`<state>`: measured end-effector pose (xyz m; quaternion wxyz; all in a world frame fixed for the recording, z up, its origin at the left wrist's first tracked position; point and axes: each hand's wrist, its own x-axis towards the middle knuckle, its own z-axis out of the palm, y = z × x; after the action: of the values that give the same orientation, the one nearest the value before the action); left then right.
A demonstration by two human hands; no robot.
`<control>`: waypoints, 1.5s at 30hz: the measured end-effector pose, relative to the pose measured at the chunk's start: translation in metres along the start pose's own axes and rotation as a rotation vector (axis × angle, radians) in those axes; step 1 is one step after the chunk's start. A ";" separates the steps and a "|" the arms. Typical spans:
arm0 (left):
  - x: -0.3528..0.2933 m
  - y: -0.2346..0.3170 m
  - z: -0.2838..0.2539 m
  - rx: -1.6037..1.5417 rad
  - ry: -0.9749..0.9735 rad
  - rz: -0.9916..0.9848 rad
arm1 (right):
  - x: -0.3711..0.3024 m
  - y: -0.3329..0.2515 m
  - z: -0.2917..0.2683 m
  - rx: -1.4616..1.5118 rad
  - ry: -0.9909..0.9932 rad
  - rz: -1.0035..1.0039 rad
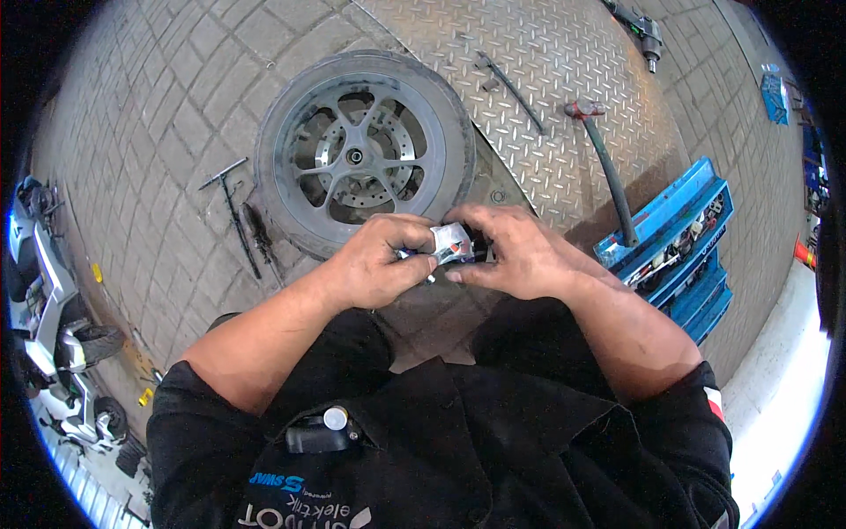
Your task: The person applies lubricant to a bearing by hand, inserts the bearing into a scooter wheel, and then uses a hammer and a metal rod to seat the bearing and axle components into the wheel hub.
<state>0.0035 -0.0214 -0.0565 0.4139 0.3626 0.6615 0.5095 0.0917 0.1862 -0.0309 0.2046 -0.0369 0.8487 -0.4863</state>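
Holding a small white packet [448, 242] between them, the left hand [381, 262] and the right hand [514, 253] meet at the middle of the view, above the person's knees. The left hand's fingers curl in and pinch the packet's left end; the right hand's thumb and fingers close narrowly on its right end, with something dark just behind it that is too hidden to tell. The packet is white with a bit of red and blue on it, and it sits in the air just in front of a wheel [363, 152] that lies flat on the paving [159, 115], its tyre, spokes and brake disc facing up. Left of the wheel lies a T-shaped wrench [231, 204], with a dark tool [257, 231] beside it. Beyond the wheel, on a metal ramp [546, 70], lie a thin bar [513, 88] and a hammer [606, 163]. A blue toolbox [683, 242] stands open at the right, and scooters [53, 309] are parked at the far left.
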 end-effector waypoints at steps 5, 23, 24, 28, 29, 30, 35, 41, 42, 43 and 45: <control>-0.001 -0.001 -0.002 -0.010 0.012 -0.045 | 0.002 -0.003 -0.002 -0.152 -0.044 0.054; 0.006 0.017 0.004 -0.048 0.039 -0.508 | -0.003 -0.002 0.029 -0.160 0.027 0.006; 0.005 0.013 0.007 -0.047 0.039 -0.507 | -0.002 0.003 0.034 -0.114 0.085 -0.025; 0.002 0.001 0.004 0.115 0.252 -0.036 | -0.001 0.013 0.037 -0.105 0.174 -0.093; 0.004 0.002 -0.002 0.173 0.199 0.133 | 0.000 0.014 0.033 -0.108 0.156 -0.080; 0.004 0.012 -0.010 0.211 0.067 0.106 | 0.000 0.015 0.030 -0.110 0.136 -0.068; 0.001 0.003 -0.001 0.303 0.088 0.127 | -0.003 0.007 0.016 -0.164 -0.030 0.027; 0.000 0.005 -0.001 0.198 0.158 0.073 | 0.000 0.003 0.012 -0.188 -0.124 0.132; 0.000 0.001 -0.001 0.166 0.204 0.009 | 0.001 0.005 0.013 -0.138 -0.124 0.125; -0.001 -0.002 -0.002 0.134 0.250 -0.056 | 0.002 0.007 0.011 -0.136 -0.120 0.126; 0.002 -0.017 -0.014 0.178 0.315 -0.131 | 0.007 0.013 0.005 -0.251 -0.252 0.345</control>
<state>-0.0109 -0.0286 -0.0712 0.3040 0.2698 0.7827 0.4714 0.0893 0.1868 -0.0459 0.3824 0.0229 0.8640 -0.3268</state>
